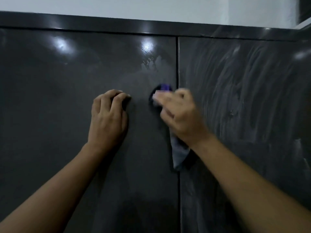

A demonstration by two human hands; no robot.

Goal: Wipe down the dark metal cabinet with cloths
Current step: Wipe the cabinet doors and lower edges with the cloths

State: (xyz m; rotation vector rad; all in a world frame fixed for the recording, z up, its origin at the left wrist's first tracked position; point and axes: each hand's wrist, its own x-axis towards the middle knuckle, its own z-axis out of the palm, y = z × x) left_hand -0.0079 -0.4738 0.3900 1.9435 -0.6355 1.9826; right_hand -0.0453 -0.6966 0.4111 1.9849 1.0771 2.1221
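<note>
The dark metal cabinet [50, 98] fills the view, its two doors meeting at a vertical seam. My right hand [180, 115] grips a grey-purple cloth [179, 152] and presses it into a round recessed handle [152, 98] on the left door, beside the seam; the hand is blurred. A tail of cloth hangs below the wrist. My left hand [109, 118] rests on the left door with curled fingers touching the metal and holds nothing. A wet patch shines above the handle.
The right door [244, 98] carries pale wipe streaks across most of its face. A light wall [151, 5] rises above the cabinet's top edge. Ceiling lamps glare as two spots on the upper left door.
</note>
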